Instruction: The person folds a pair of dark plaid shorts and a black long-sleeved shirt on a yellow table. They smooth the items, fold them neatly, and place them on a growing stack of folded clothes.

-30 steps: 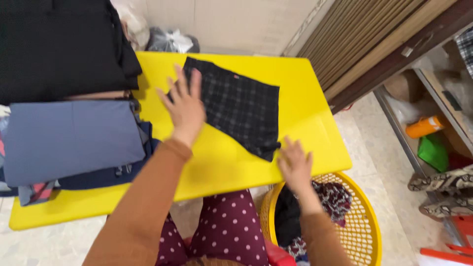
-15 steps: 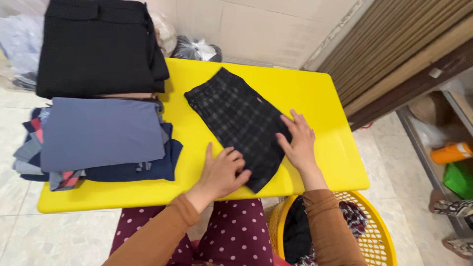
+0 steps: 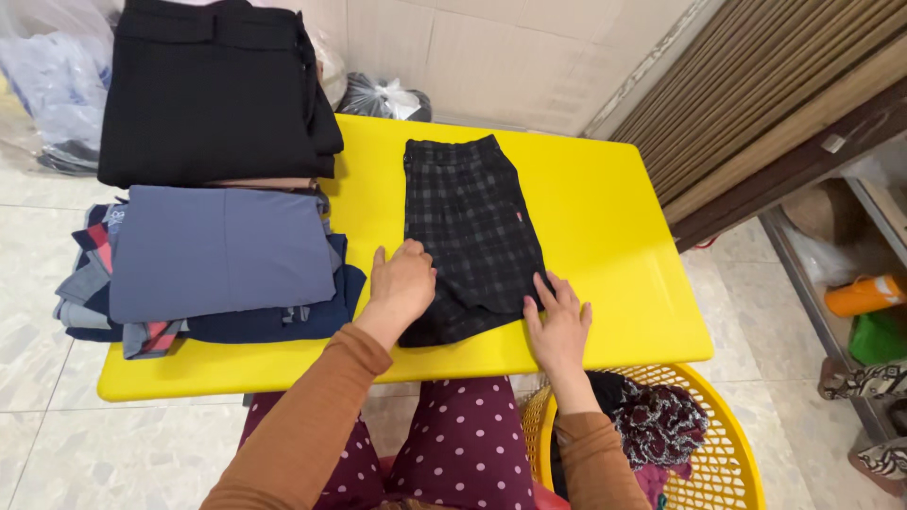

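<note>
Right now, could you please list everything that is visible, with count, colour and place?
checked garment: one, dark grey, folded, middle of the table
table: one, yellow, centre
black folded clothes: one pile, far left of the table
blue-grey folded stack: one pile, near left of the table
basket: one, yellow, floor at right, dark clothes inside
plastic bags: floor beyond the table
orange bottle: one, shelf at right
left hand: flat on the garment's left edge
right hand: flat at its right lower corner

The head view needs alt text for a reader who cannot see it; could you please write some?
Both hands, left hand and right hand, press flat on dark checked shorts on a yellow table. Folded clothes are stacked to the left; a yellow basket sits lower right.
</note>
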